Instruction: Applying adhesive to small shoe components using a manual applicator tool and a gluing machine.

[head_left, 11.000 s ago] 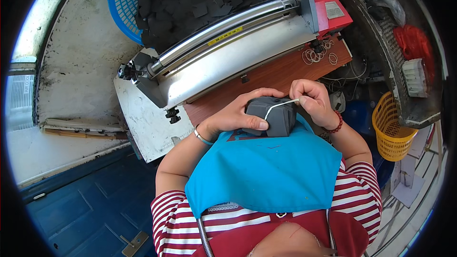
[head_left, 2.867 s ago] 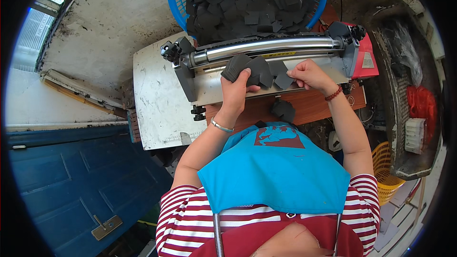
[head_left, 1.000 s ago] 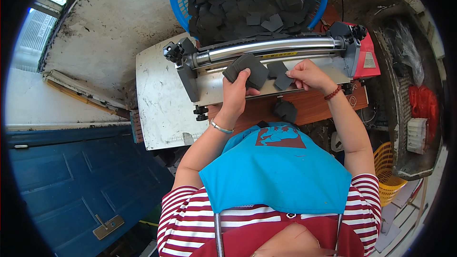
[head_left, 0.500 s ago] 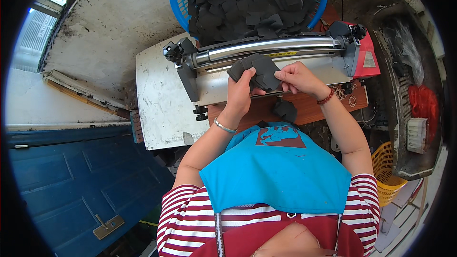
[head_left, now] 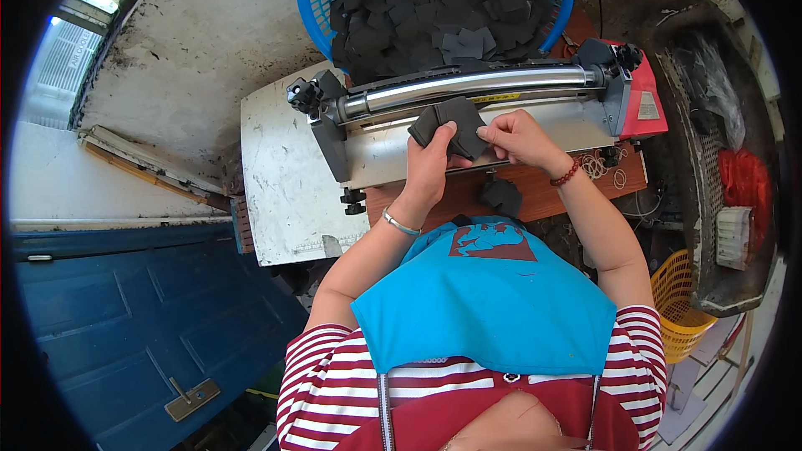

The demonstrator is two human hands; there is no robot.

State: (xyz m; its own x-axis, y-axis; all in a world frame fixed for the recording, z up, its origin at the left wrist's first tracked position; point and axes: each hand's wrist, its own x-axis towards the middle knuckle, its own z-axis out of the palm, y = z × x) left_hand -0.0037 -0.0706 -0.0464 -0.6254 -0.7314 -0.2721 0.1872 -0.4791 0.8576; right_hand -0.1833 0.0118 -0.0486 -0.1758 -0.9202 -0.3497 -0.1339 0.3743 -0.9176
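Observation:
My left hand (head_left: 430, 165) is closed round a stack of thin black square pieces (head_left: 451, 123), thumb on top. The pieces overlap in a loose fan. My right hand (head_left: 516, 139) pinches the right edge of the stack between thumb and fingertips; how many pieces it grips I cannot tell. Both hands are over the front plate of a roller machine (head_left: 376, 150) with a shiny metal roller (head_left: 484, 81). Behind the roller, a blue plastic basket (head_left: 314, 0) holds a heap of similar black pieces (head_left: 418, 12).
A few black pieces (head_left: 501, 196) lie below the machine, by the brown wooden board (head_left: 443, 203). Pale bands (head_left: 595, 165) lie on the board's right side. A white tabletop (head_left: 288, 175) stands left, a yellow basket (head_left: 681, 326) right. A dark trough (head_left: 710, 142) holds red plastic.
The pieces in my left hand are gathered into a neater, narrower stack. Both hands have shifted slightly, and my right fingers have moved a little left along the stack's edge.

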